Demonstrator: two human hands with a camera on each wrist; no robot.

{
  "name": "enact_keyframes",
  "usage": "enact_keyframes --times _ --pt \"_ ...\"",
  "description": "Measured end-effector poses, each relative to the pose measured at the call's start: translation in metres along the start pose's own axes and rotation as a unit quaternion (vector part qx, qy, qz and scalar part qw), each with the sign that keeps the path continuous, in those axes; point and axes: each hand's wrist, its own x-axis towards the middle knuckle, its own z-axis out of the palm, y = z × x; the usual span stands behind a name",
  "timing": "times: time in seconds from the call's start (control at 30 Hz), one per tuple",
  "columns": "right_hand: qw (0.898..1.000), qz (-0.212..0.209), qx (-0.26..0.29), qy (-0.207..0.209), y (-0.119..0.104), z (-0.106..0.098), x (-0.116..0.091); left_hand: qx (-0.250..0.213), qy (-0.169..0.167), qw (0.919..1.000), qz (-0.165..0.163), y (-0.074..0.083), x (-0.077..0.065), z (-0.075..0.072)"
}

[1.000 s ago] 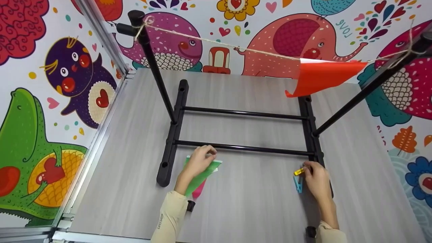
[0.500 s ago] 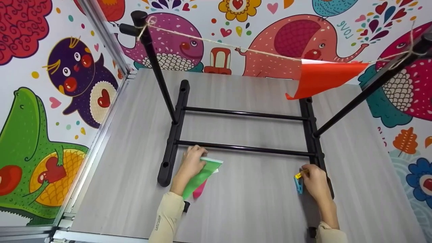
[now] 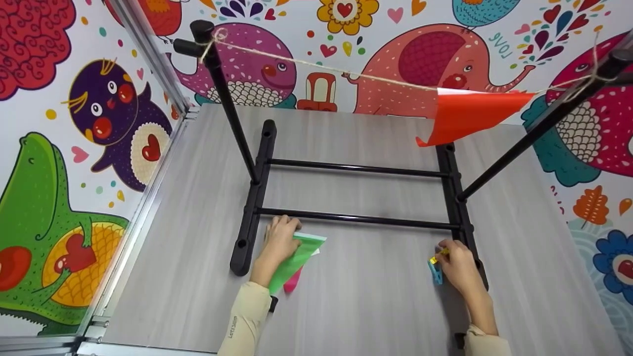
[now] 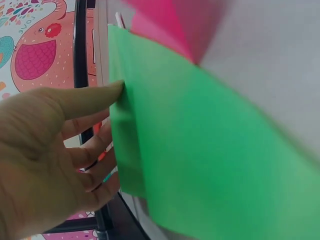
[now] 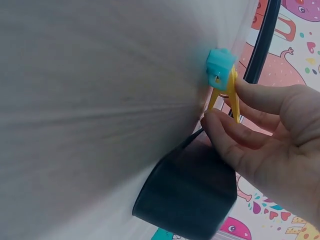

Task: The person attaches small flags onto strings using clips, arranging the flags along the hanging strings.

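A: What stands on the table (image 3: 376,296)?
B: A frame (image 3: 254,198), string (image 3: 321,66) tied between its posts, one hanging flag (image 3: 474,116) toward the right.
A: Before its front bar (image 3: 376,220)?
B: Left, overlapping flags (image 3: 296,262) at the left hand (image 3: 281,241); right, clothespins (image 3: 435,273) at the right hand (image 3: 459,262).

From high up, the head camera looks forward and down at the tabletop (image 3: 366,296). Both wrist cameras look sideways from very near; the left shares the green flag (image 4: 210,150) with it, the right the yellow clothespin (image 5: 232,94).
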Motion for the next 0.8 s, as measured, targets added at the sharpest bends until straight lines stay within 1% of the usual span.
enact_keyframes --times 0.27,0.47,0.57,0.63,0.73,0.8 --pt "1.000 0.000 -0.005 -0.002 -0.0022 -0.0002 0.0001 -0.005 -0.013 0.9998 -0.017 0.0009 0.0014 -0.0010" --pt "1.000 0.010 -0.002 -0.007 -0.0027 0.0005 0.0002 -0.008 -0.008 0.9999 -0.004 -0.0004 0.0007 -0.0009" --pt "1.000 0.015 0.008 -0.003 -0.0022 0.0013 0.0001 -0.019 -0.001 0.9998 0.001 -0.0023 0.0004 -0.0005" --pt "1.000 0.017 0.015 0.008 -0.0014 0.0014 -0.0002 -0.023 0.006 0.9997 0.008 -0.0036 0.0007 -0.0009" --pt "0.999 0.021 0.027 0.031 -0.0009 -0.0002 -0.0009 -0.024 0.026 0.9990 0.026 -0.0049 0.0019 -0.0025" --pt "0.998 0.033 0.046 0.039 -0.0010 -0.0026 -0.0010 -0.026 0.043 0.9979 0.040 -0.0052 0.0027 -0.0043"
